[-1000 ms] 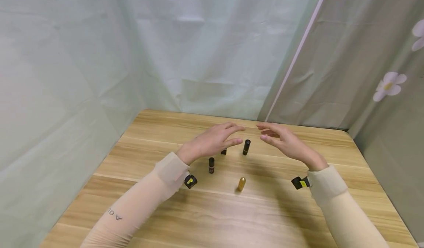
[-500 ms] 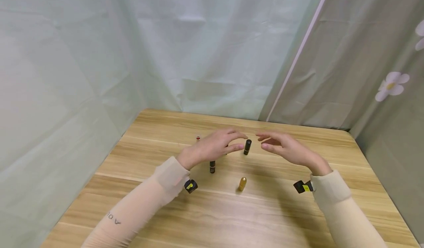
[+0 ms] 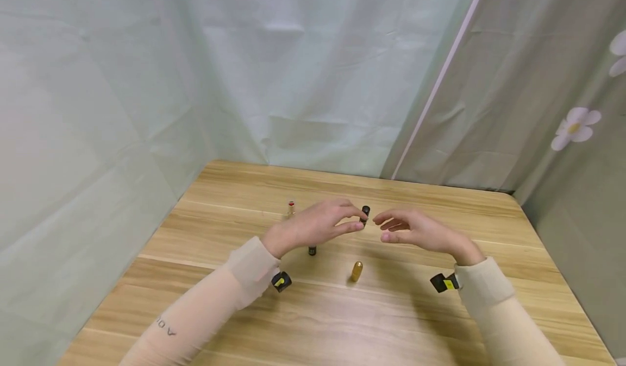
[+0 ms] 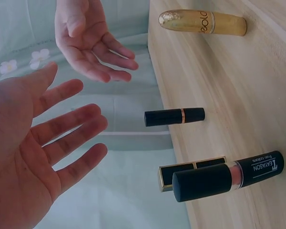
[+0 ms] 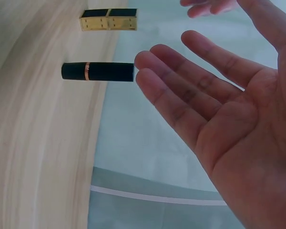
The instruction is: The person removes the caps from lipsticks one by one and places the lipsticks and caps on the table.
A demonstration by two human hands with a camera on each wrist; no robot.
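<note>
Item: slim black lipstick tube (image 3: 364,216), gold band at mid-height, standing upright at the centre of the head view on the wooden table (image 3: 440,322), between the two hands.

Left of it: left hand (image 3: 313,226) is hovering with fingers extended and spread, gripping nothing, its fingertips (image 3: 359,214) just beside the tube's cap; contact cannot be told.

Right of it: right hand (image 3: 420,231) is hovering palm-in, fingers loosely straight, holding nothing, near the tube but apart from it.

Handling, as judged: light, rigid, smooth plastic shell, likely slippery; narrow base, so it is tipping easily under a sideways nudge. Best hold: a pinch across the barrel near the gold band, thumb opposite fingertips, lifted straight up.

Nearby: black capped lipstick (image 4: 226,175), square black-and-gold lipstick (image 4: 193,168), gold tube (image 3: 356,271) at lower centre, small red-topped lipstick (image 3: 291,207) at left
</note>
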